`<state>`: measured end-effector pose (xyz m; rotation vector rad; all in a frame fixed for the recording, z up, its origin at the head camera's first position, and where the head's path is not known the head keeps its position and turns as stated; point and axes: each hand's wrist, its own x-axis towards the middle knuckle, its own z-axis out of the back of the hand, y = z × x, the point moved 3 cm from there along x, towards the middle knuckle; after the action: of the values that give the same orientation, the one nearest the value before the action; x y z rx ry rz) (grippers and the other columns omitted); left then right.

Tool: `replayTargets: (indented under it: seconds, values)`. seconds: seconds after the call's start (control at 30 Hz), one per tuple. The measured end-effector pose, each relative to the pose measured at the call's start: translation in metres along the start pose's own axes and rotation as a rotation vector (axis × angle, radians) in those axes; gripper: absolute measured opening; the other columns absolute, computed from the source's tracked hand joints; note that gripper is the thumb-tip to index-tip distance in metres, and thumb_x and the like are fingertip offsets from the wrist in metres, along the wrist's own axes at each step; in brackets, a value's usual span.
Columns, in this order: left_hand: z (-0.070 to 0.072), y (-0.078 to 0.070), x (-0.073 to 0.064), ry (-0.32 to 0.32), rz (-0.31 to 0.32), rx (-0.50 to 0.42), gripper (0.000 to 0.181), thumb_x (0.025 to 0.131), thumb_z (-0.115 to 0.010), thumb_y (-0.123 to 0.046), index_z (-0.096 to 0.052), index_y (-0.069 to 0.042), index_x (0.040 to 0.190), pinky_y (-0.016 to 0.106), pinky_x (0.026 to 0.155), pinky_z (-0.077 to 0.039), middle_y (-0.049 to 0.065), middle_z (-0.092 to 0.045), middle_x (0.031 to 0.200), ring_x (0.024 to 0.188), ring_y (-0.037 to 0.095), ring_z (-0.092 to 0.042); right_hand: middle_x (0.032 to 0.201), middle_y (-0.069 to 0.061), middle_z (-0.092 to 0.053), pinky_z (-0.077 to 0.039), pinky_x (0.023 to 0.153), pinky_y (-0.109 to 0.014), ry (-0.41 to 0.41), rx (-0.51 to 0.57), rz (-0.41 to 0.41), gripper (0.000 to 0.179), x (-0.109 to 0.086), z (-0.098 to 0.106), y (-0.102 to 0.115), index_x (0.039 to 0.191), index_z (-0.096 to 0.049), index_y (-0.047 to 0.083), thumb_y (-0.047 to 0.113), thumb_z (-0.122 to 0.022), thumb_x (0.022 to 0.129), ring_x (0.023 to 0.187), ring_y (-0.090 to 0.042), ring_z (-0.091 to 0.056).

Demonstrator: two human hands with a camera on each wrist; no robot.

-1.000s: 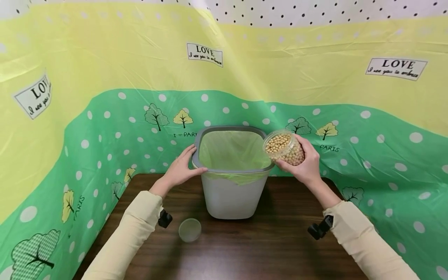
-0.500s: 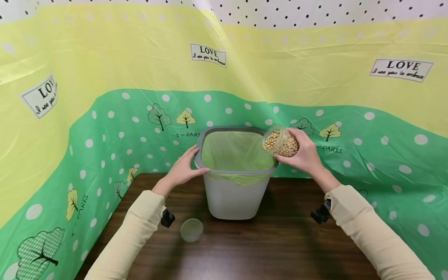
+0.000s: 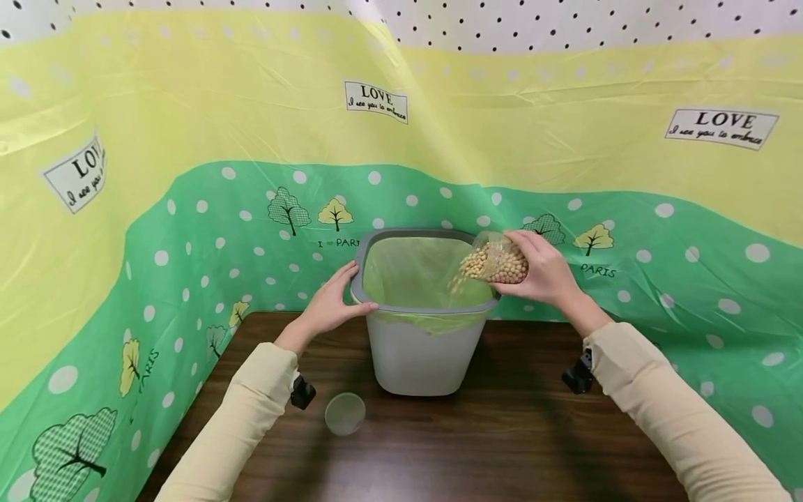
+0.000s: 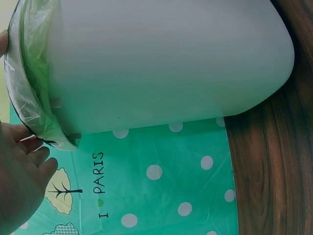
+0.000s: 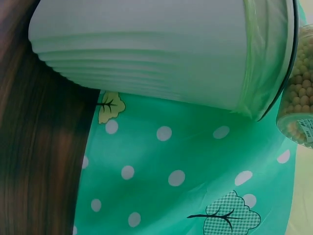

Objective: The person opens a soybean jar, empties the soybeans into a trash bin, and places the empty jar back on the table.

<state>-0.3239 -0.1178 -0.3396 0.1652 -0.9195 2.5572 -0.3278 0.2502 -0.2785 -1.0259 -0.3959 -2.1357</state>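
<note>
While the left hand, fingers spread, rests against the bin, the right hand grips a jar tilted over the right rim, beans falling into the green liner. A round lid lies on the tabletop, near the bin.

Jar: clear, tipped approx. sideways, mouth L & over bin's R rim, part full. Beans: sm., round, beige; some falling into bin. Bin: lt. gray w/ dk. gray rim, upright on table; grn. liner inside, edge folded out under rim.
</note>
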Motion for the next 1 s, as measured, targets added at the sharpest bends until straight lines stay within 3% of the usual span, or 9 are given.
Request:
replayTargets:
  seconds: [0.27, 0.6, 1.0]
  values:
    - [0.0, -0.001, -0.001, -0.003, 0.004, -0.009, 0.088, 0.078, -0.061, -0.054, -0.024, -0.011, 0.144, 0.053, 0.104, -0.022, 0.001, -0.017, 0.151, 0.135, 0.028, -0.021, 0.109, -0.023, -0.056, -0.043, 0.081, -0.054, -0.008, -0.063, 0.163, 0.087, 0.005, 0.0, -0.002, 0.12, -0.053, -0.005, 0.062, -0.065, 0.066, 0.098, -0.039, -0.053]
    - [-0.001, 0.0, 0.0, -0.009, 0.01, -0.008, 0.089, 0.077, -0.062, -0.055, -0.024, -0.011, 0.144, 0.052, 0.104, -0.024, 0.0, -0.017, 0.151, 0.135, 0.027, -0.021, 0.111, -0.024, -0.055, -0.046, 0.078, -0.054, 0.036, -0.103, 0.21, 0.088, 0.009, 0.0, -0.005, 0.121, -0.051, -0.007, 0.049, -0.076, 0.057, 0.097, -0.041, -0.054]
    - [-0.002, 0.0, 0.0, -0.01, 0.008, -0.023, 0.089, 0.077, -0.063, -0.054, -0.024, -0.011, 0.144, 0.052, 0.104, -0.024, 0.001, -0.016, 0.151, 0.135, 0.027, -0.02, 0.108, -0.027, -0.054, -0.042, 0.085, -0.056, 0.042, -0.128, 0.311, 0.089, 0.018, 0.0, -0.009, 0.121, -0.049, -0.01, 0.058, -0.065, 0.067, 0.094, -0.042, -0.054]
